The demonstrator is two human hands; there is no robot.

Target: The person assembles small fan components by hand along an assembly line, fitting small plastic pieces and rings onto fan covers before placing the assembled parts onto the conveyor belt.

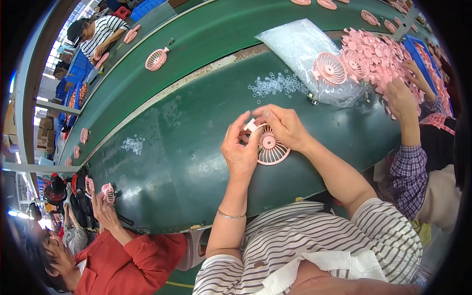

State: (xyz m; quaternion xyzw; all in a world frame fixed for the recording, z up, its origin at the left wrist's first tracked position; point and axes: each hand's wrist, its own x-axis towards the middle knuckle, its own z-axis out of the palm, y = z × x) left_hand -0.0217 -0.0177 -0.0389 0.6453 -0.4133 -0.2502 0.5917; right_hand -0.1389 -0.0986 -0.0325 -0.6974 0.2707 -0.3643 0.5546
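Hands: left hand (pixel 239 152) and right hand (pixel 285 125) meet over the dark green table (pixel 182 147), both grasping the same piece.
Held thing: round pink plastic fan grille with thin ribs (pixel 269 145), above the table just in front of the person's body. The left hand closes on its left rim, thumb and fingers curled. The right hand covers its upper edge, fingers pinching a small white part (pixel 250 126) at the top.
Handling: it looks light and rather stiff, but the thin ribs seem fragile, so I judge the outer rim is the safer place to hold it, not the ribs.
Near things: small clear plastic rings (pixel 275 83) lie scattered on the table beyond the hands.
Far things: clear plastic bag (pixel 300 46), then a heap of pink fan parts (pixel 378 54), where another person's hand (pixel 400 98) rests.
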